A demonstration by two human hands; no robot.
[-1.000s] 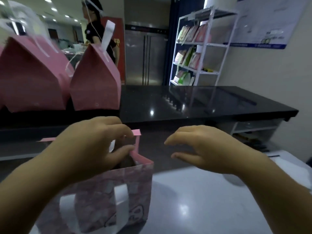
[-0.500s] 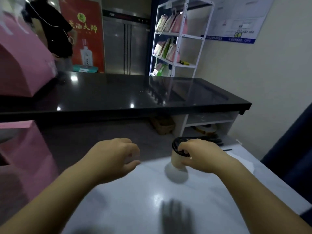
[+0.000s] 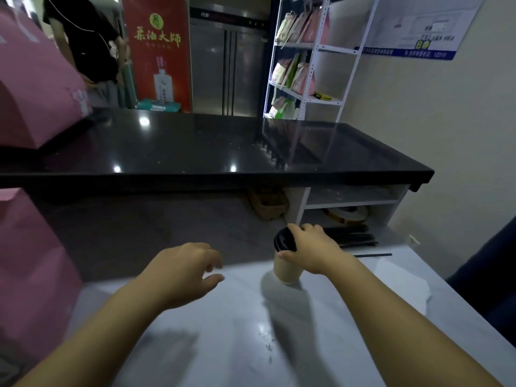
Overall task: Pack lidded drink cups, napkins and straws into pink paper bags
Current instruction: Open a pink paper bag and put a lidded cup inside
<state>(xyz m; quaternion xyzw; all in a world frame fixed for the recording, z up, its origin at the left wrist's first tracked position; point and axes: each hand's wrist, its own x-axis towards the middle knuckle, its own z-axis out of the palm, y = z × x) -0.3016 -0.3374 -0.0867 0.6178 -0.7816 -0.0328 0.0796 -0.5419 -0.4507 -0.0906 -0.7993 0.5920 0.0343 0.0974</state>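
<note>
One lidded cup [image 3: 288, 270], slightly tilted, right of centre on tabletop [image 3: 223, 339]; right hand [image 3: 314, 247] grip curled round its black lid. Left hand [image 3: 184, 270] loose, holds nothing. Two pink bags left: near bag [image 3: 30, 261], far bag [image 3: 36, 88].

Now gripping paper cup [image 3: 287, 270] by its black lid [image 3: 283, 240] w/ right hand [image 3: 312, 250], after hovering empty-handed 1 s ago. Tipping cup a bit, lid twd left, vs. upright 0.5 s ago. Holding left hand [image 3: 184, 270] loose over white counter [image 3: 223, 331], no longer reaching into mouth of pink bag [image 3: 30, 269]. Panning view right, pushing bag out to left edge.
</note>
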